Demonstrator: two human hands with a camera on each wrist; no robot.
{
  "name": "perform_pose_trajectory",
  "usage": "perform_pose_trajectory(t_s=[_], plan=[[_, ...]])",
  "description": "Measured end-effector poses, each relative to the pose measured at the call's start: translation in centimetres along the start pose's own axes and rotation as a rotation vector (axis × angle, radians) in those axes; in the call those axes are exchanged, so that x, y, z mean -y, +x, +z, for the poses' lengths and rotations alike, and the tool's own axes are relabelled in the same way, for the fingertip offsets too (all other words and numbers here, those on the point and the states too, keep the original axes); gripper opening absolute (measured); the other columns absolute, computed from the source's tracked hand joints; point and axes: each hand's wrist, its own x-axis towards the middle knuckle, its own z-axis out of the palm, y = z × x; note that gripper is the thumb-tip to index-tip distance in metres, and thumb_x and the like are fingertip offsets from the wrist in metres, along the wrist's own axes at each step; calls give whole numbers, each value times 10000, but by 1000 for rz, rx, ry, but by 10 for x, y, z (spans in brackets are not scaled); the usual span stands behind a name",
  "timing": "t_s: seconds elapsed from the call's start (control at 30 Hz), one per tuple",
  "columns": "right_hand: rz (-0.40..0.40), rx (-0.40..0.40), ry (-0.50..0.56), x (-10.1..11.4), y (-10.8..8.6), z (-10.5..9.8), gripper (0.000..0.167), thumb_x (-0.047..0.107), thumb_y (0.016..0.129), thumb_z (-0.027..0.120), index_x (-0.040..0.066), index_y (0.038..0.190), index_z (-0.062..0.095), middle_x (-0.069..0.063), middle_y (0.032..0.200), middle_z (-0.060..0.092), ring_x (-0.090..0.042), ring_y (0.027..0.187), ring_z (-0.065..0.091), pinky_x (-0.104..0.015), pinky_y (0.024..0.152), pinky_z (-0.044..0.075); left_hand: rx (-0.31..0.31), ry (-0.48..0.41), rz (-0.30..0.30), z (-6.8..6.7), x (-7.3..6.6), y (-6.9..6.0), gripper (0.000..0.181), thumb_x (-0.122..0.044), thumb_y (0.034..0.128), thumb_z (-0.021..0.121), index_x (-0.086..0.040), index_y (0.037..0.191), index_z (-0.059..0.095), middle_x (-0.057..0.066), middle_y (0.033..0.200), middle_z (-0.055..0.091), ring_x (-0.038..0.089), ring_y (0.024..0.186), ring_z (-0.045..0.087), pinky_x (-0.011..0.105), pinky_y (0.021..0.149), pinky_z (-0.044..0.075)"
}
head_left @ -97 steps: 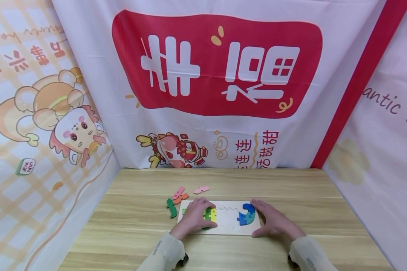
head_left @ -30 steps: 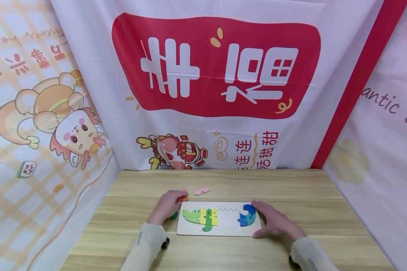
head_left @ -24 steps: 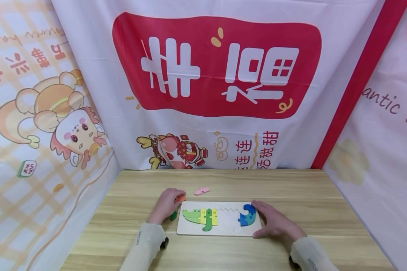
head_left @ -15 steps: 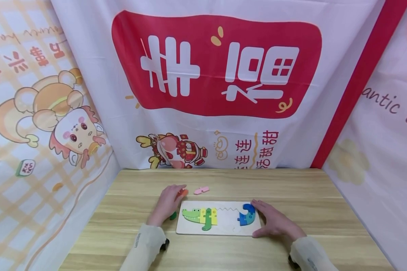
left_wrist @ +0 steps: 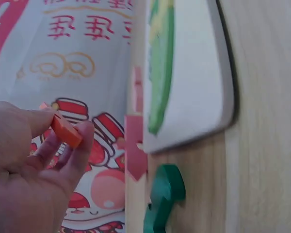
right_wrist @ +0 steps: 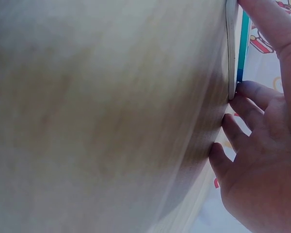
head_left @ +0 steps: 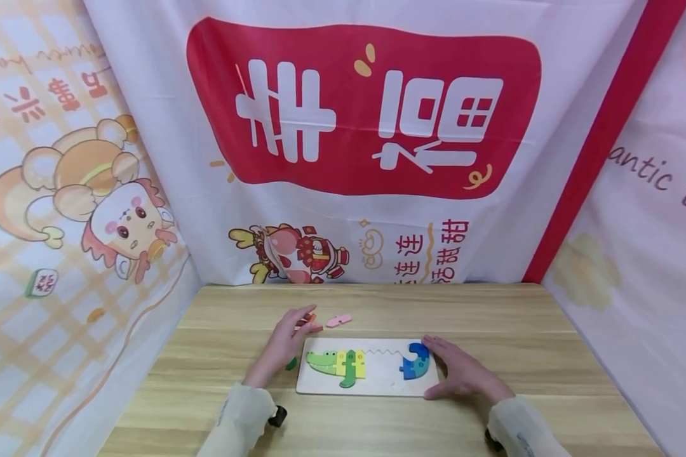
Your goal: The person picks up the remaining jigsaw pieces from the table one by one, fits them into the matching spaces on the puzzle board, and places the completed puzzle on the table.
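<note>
Here, table [head_left: 343, 422], board [head_left: 383, 369] flat on it, right hand [head_left: 463, 371] spread wide, touching the board's right end, left hand [head_left: 283, 337] half curled, green piece [left_wrist: 168, 187] just beside the board, orange piece [left_wrist: 66, 132] in the left hand's pinch, pink pieces [head_left: 337, 322] nearby

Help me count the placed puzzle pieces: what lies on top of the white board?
On the board lie a green crocodile head, yellow pieces, a green leg and, past a gap, a blue tail. Whatever is under those pieces is covered and cannot be seen.
</note>
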Motion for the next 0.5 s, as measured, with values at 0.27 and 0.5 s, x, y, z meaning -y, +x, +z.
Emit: perform_pose_trajectory(t_s=[0.27, 0.5], plan=[[12, -3, -4, -2, -1, -1, 1157, 597, 655, 921, 208, 1607, 390, -84, 1675, 356, -401, 1547, 293, -679, 1211, 280, 102, -214, -52, 0, -23, -20, 382, -176, 1095, 520, -206, 1475, 529, 94, 1374, 571, 331, 1293, 607, 454, 1056, 555], [10, 0, 5, 1, 2, 1, 1155, 600, 652, 921, 217, 1605, 394, -75, 1673, 360, -391, 1545, 302, -676, 1211, 283, 80, -352, -100, -4, -27, -35, 316, -170, 1037, 634, -158, 1345, 566, 64, 1353, 652, 276, 1269, 634, 431, 1063, 553]])
